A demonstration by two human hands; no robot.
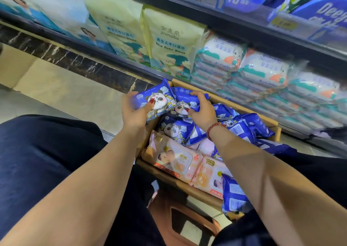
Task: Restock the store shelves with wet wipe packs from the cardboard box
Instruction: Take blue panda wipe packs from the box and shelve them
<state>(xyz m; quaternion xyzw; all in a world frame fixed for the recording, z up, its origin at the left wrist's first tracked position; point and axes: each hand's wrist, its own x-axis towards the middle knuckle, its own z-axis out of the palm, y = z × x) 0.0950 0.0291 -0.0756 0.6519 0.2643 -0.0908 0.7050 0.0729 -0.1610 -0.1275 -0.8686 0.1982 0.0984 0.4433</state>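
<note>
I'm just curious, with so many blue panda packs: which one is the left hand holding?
The blue pack raised at the far left corner of the cardboard box, gripped by the left hand. The right hand grips its neighbour; the rest lie inside.

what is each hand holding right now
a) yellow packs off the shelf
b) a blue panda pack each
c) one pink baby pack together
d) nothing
b: the left hand grips one blue panda pack and the right hand grips a second blue panda pack, both over the cardboard box.
</note>
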